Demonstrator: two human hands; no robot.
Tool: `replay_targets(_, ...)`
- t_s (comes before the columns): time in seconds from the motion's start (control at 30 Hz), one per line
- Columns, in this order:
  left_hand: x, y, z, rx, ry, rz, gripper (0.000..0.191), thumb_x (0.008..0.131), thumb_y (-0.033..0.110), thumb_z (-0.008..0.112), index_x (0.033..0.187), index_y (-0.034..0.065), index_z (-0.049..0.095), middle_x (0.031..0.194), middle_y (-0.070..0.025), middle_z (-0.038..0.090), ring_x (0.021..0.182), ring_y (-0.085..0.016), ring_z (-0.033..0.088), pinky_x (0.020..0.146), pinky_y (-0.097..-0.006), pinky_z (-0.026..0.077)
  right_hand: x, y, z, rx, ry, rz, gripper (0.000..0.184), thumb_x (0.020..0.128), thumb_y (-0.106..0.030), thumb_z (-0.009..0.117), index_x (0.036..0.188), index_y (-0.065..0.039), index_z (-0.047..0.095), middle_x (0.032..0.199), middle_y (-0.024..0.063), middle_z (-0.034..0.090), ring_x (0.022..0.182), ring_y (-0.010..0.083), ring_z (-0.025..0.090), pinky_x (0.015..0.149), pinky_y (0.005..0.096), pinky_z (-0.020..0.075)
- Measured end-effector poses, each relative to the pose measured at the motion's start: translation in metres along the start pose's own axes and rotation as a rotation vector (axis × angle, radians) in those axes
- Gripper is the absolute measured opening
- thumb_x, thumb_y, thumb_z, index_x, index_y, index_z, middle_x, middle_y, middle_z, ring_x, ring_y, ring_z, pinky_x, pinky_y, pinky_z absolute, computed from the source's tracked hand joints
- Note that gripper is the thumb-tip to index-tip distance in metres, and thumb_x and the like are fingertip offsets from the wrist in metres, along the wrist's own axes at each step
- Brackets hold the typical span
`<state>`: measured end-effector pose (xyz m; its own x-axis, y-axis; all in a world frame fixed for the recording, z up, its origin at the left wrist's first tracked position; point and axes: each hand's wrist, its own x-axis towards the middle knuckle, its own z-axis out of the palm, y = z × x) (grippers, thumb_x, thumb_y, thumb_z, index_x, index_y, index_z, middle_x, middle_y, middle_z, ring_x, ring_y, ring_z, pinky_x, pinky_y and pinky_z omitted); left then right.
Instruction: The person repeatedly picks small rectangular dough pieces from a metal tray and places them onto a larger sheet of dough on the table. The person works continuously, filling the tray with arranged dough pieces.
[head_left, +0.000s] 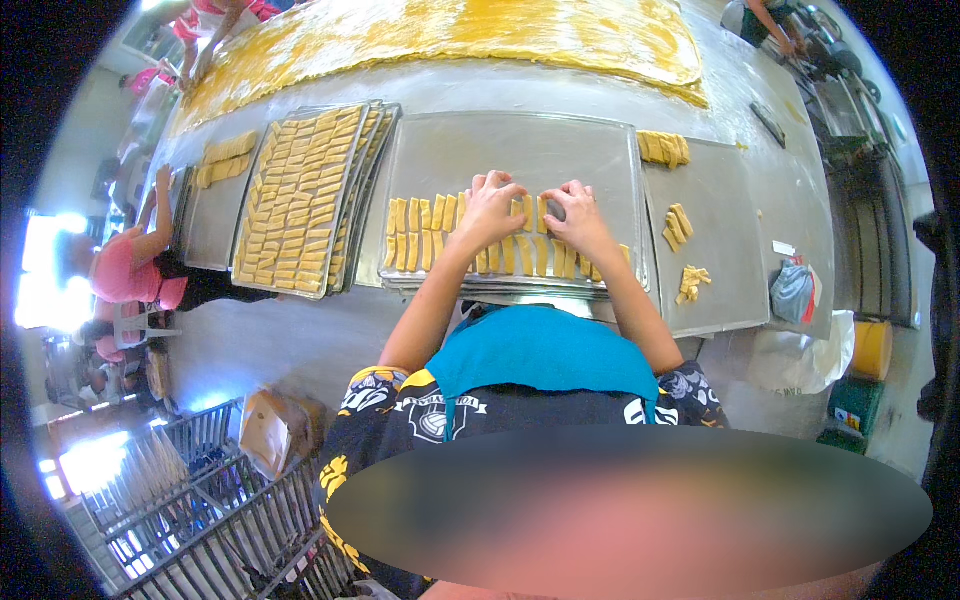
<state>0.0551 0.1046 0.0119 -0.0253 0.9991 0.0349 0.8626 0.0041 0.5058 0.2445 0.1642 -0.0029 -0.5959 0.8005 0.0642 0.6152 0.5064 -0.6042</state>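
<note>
Before me a metal baking tray (510, 146) holds two rows of yellow dough strips (415, 215) across its near half. My left hand (491, 208) is over the upper row, its thumb and fingertips bent around a short dough strip (517, 205). To its right, my right hand (576, 217) has thumb and fingers at another dough strip (542, 215). One more strip (529, 214) stands between the two hands. My wrists and forearms cover part of the lower row.
Left is a stack of trays (330, 279) filled with strips. On the right, a metal sheet (712, 247) bears dough bundles (664, 148) and loose pieces (694, 283). A floured dough sheet (450, 37) spans the table's far side. Co-workers stand at left (131, 262) and far edges.
</note>
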Motion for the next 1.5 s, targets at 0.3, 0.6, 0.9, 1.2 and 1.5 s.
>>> replay_targets(0.3,-0.004,0.003,-0.001,-0.069,0.159,-0.023,0.037,0.075,0.024,0.071,0.111,0.0154,0.067,0.121,-0.0133,0.054,0.115,-0.033,0.046,0.098,-0.0438,0.039,-0.029,0.123,-0.060,0.173,0.435,0.204,0.032,0.079,-0.016,0.069,0.109,-0.007,0.065,0.104,0.0148,0.062,0.094,0.0280,0.062,0.085,0.0382,0.0498)
replay_targets(0.6,-0.010,0.046,0.011,-0.217,0.213,0.016,0.030,0.078,0.015,0.069,0.107,0.0111,0.066,0.115,-0.0115,0.057,0.112,-0.031,0.049,0.097,-0.0413,0.039,-0.064,0.245,-0.082,-0.133,0.241,0.552,0.050,0.074,-0.031,0.074,0.112,-0.001,0.062,0.100,0.0191,0.066,0.096,0.0330,0.063,0.085,0.0410,0.0504)
replay_targets(0.9,-0.019,0.101,0.042,-0.283,0.218,0.068,0.027,0.080,0.012,0.067,0.107,0.0093,0.066,0.114,-0.0118,0.057,0.110,-0.030,0.051,0.095,-0.0404,0.041,-0.070,0.246,-0.079,-0.215,0.108,0.487,0.057,0.070,-0.030,0.076,0.115,0.000,0.060,0.101,0.0189,0.066,0.096,0.0338,0.063,0.087,0.0412,0.0503)
replay_targets(1.2,0.001,0.186,0.090,-0.750,-0.012,-0.064,0.037,0.084,0.021,0.070,0.118,0.0061,0.064,0.104,-0.0090,0.064,0.092,-0.017,0.059,0.077,-0.0297,0.049,-0.093,0.210,-0.124,1.320,-0.061,0.470,0.035,0.085,-0.009,0.062,0.118,-0.003,0.056,0.105,0.0044,0.064,0.095,0.0149,0.063,0.082,0.0313,0.0526)
replay_targets(1.5,0.011,0.209,0.099,-1.434,-0.025,-0.136,0.035,0.085,0.013,0.071,0.116,-0.0014,0.061,0.106,-0.0068,0.066,0.092,-0.012,0.061,0.085,-0.0279,0.049,-0.107,0.129,-0.144,1.337,-0.133,0.253,0.028,0.089,-0.007,0.063,0.116,-0.003,0.058,0.103,0.0060,0.065,0.090,0.0133,0.064,0.082,0.0290,0.0541)
